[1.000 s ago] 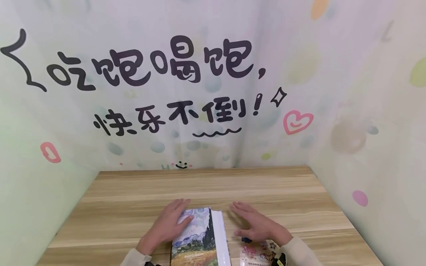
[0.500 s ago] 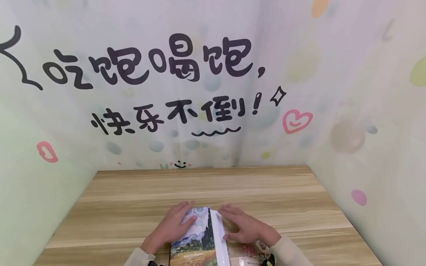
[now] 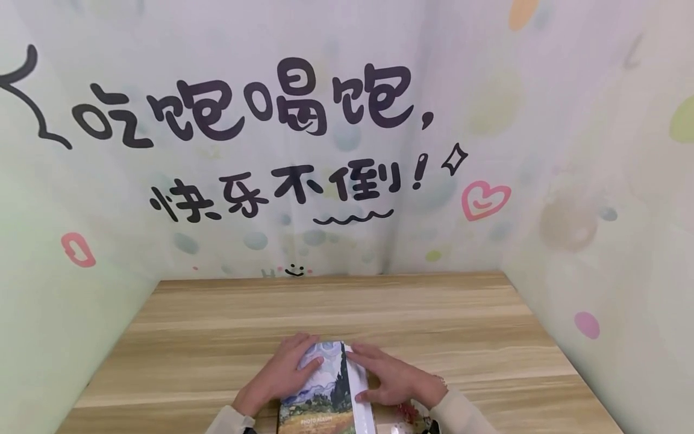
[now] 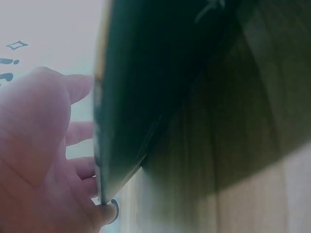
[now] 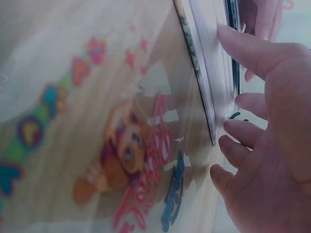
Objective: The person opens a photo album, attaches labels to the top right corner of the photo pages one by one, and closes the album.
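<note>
Nearest the person, pale sleeves [image 3: 461, 413] come in from both sides at the bottom of the head view. By the right wrist, partly hidden under the arm, is a clear sheet [image 5: 129, 150] of colourful stickers, just right of the album and apart from it.

The album [image 3: 320, 395] lies between the two hands, painted cover up, its near end cut off by the frame. Its long axis runs away from the person, leaning only slightly; the white page edges face right and the dark side faces left. Both hands are close to its far half, so neither is clearly the nearer.

The left hand [image 3: 287, 369] spans the far left corner, fingers extended and loosely parted, the thumb over the cover; it seems to rest on the album without wrapping round it, though how firmly it presses cannot be told. The right hand [image 3: 398, 380] is spread at the far right corner, thumb against the page edges, fingers slightly bent and separated. No grip is evident; whether those fingertips all make contact is unclear.

Past the hands, the wood-grain tabletop [image 3: 461, 328] runs back to the printed wall [image 3: 249, 244] with its black lettering.
</note>
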Available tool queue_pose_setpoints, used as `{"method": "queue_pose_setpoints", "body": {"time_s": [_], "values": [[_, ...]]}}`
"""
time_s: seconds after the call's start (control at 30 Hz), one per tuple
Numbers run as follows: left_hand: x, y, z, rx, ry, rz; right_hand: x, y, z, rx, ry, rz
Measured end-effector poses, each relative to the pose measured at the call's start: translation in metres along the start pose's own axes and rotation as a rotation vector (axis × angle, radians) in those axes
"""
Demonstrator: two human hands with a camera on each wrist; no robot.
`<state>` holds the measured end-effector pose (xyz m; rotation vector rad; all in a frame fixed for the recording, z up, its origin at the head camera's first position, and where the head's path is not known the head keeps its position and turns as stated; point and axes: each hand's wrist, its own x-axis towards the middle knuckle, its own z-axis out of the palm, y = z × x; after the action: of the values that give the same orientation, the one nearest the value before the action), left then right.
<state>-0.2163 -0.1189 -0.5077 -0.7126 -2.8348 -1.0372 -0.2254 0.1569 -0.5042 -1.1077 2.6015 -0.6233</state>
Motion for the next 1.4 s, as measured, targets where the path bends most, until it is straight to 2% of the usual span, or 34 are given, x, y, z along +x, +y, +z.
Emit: {"method": "queue_pose_setpoints", "body": {"time_s": [0.37, 0.6, 0.83, 1.4], "values": [[0.003, -0.001, -0.001, 0.002, -0.036, 0.028, 0.002, 0.000, -0.001, -0.004, -0.023, 0.023], [0.006, -0.001, 0.001, 0.015, -0.059, 0.008, 0.001, -0.001, -0.001, -0.020, -0.036, 0.034], [0.007, 0.000, 0.003, 0.029, -0.042, -0.005, 0.002, -0.002, 0.000, -0.044, -0.034, 0.029], [0.011, -0.001, -0.002, -0.083, -0.046, -0.020, 0.004, -0.006, -0.001, -0.073, -0.058, 0.065]]}}
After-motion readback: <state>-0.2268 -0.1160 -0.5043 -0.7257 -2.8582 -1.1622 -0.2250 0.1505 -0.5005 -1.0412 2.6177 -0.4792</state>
